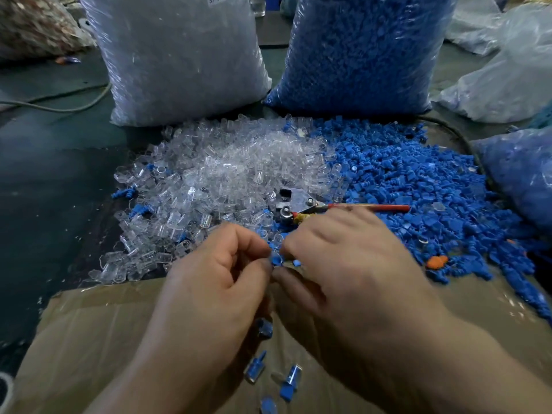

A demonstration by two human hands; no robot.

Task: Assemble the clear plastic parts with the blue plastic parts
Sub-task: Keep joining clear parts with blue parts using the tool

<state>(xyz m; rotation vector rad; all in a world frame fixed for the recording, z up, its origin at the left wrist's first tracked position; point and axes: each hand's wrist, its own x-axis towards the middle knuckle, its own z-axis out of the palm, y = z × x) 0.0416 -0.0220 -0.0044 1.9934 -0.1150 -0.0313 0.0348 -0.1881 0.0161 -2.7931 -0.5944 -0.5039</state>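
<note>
head view: a person's left hand (218, 273) and right hand (343, 258) meet at the near edge of two heaps. the fingers of both are curled, and thumb and forefinger tips pinch one small blue part (276, 259) between them; whether a clear piece sits on it cannot be told. behind the hands the clear parts (224, 171) lie heaped on the left and the blue parts (418, 186) on the right, the heaps touching. a red-handled metal tool (301, 203) rests where they join. joined pieces (255, 369) lie on the cardboard (89, 339) beneath the wrists. a bag of clear pieces (179, 55) and a bag of blue pieces (364, 52) stand upright behind.
</note>
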